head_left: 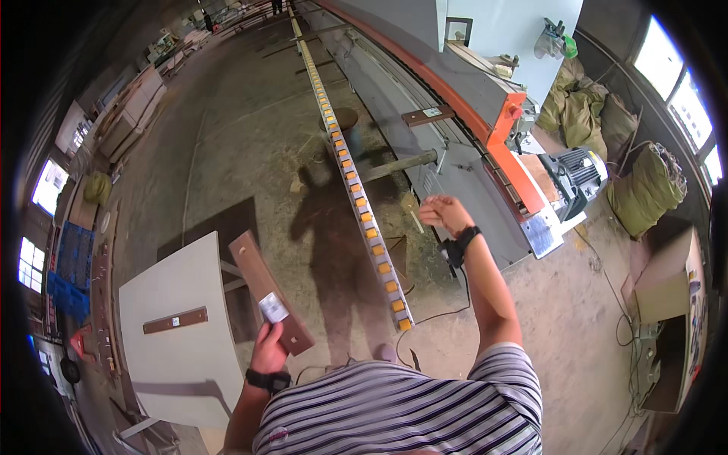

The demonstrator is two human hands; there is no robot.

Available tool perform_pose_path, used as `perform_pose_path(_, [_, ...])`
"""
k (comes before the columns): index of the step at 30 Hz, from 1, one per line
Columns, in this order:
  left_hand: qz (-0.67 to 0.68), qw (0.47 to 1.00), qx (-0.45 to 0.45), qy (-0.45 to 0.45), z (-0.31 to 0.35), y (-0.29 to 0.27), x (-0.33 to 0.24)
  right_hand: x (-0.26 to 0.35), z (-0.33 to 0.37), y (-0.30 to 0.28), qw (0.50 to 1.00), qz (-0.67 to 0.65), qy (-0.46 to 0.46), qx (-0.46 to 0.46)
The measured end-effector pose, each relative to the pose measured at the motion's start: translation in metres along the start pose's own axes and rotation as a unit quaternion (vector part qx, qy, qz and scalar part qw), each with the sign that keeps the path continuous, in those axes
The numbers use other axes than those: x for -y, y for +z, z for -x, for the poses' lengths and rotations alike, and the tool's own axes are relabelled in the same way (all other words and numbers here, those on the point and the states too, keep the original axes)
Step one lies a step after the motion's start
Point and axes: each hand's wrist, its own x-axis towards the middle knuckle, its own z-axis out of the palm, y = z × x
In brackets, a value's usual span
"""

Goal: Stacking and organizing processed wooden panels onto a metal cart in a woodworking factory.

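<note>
1. Nearest my camera is the wearer's striped shirt, with a black band on each of the 2 wrists.
2. My left hand has its fingers closed on the lower part of a long brown board, which I hold tilted, its upper end leaning left. The fingertips are by the board's white label.
3. Left of that board I have a pale tabletop, carrying a 2nd brown strip, also labelled.
4. My right hand is raised in front of the machine, fingers loosely bent; I cannot tell whether they pinch anything small.
5. Between my 2 hands, a narrow track of orange rollers runs away from me.
6. To its right stands the grey machine with an orange beam; a 3rd brown piece lies across its bed.
7. Further right, I see a motor and green sacks.
</note>
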Motion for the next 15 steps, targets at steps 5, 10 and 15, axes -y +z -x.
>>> perform_pose_path(5, [-0.001,0.993,-0.107,0.053,0.062,-0.072,0.015,0.004,-0.069,-0.036,0.978,-0.194,-0.064,-0.044])
perform_pose_path(10, [0.060,0.969,-0.237,0.019,0.126,-0.102,0.036,-0.016,-0.143,-0.051,0.956,-0.259,-0.075,-0.117])
perform_pose_path(15, [0.203,0.957,-0.205,-0.021,0.178,-0.182,0.065,-0.010,-0.172,-0.020,0.933,-0.311,-0.079,-0.164])
